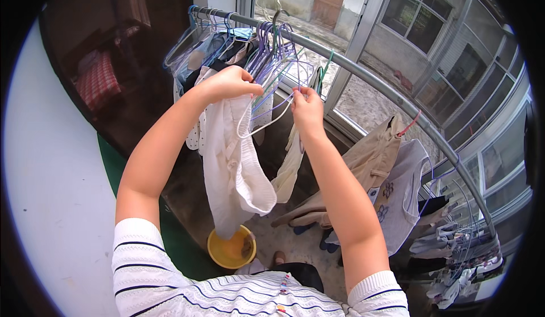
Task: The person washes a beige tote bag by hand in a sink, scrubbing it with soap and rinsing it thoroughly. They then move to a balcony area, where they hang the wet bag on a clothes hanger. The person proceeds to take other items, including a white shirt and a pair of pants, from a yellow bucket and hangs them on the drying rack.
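My left hand (231,84) is closed on the upper edge of a white garment (227,161), which hangs down with a gathered, ribbed edge. My right hand (307,109) pinches the wire of a clothes hanger near the rail. A white hanger (268,125) loops between both hands, with one end at the garment's opening. Whether that same hanger is the one in my right fingers is hard to make out. Just behind my hands, several purple hangers (265,47) crowd together. A cream garment (289,172) droops below my right hand.
A curved metal rail (363,66) runs across the space. Beige trousers (363,158), a light grey shirt (406,203) and a cluster of small items (454,249) hang at right. Dark and blue clothes hang at left. On the floor stands a yellow basin (217,253). Windows lie beyond the rail.
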Demonstrator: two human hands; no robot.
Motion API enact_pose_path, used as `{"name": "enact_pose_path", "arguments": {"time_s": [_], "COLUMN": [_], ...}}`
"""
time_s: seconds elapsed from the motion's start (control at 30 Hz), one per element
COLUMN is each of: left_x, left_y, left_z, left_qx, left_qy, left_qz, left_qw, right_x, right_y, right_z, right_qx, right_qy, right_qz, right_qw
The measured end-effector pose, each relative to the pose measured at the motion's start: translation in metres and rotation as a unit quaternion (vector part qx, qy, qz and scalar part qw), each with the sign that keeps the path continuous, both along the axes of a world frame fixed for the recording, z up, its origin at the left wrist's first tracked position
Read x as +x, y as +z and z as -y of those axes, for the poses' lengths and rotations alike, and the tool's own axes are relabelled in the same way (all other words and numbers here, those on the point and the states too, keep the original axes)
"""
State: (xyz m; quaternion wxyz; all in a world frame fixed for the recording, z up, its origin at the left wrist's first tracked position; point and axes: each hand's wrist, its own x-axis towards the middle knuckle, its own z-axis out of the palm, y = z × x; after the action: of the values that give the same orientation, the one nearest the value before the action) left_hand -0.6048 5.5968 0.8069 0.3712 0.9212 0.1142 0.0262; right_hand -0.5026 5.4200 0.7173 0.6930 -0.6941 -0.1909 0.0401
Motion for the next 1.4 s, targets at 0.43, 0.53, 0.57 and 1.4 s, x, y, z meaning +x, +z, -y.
{"name": "enact_pose_path", "arguments": {"time_s": [0.43, 0.53, 0.57, 1.4], "left_x": [0.030, 0.036, 0.037, 0.054], "left_y": [-0.036, -0.046, -0.048, -0.053], "left_z": [0.005, 0.016, 0.017, 0.002], "left_qx": [0.109, 0.078, 0.072, -0.052], "left_qy": [-0.007, 0.003, 0.008, 0.019], "left_qz": [0.037, 0.060, 0.061, 0.030], "left_qw": [0.993, 0.995, 0.996, 0.998], "right_x": [-0.031, -0.030, -0.034, -0.011], "right_y": [0.057, 0.027, 0.020, 0.000], "right_z": [0.005, 0.005, 0.007, 0.045], "right_qx": [0.056, 0.072, 0.070, 0.058], "right_qy": [0.077, 0.077, 0.072, 0.111], "right_qz": [-0.006, 0.024, 0.018, 0.013], "right_qw": [0.995, 0.994, 0.995, 0.992]}}
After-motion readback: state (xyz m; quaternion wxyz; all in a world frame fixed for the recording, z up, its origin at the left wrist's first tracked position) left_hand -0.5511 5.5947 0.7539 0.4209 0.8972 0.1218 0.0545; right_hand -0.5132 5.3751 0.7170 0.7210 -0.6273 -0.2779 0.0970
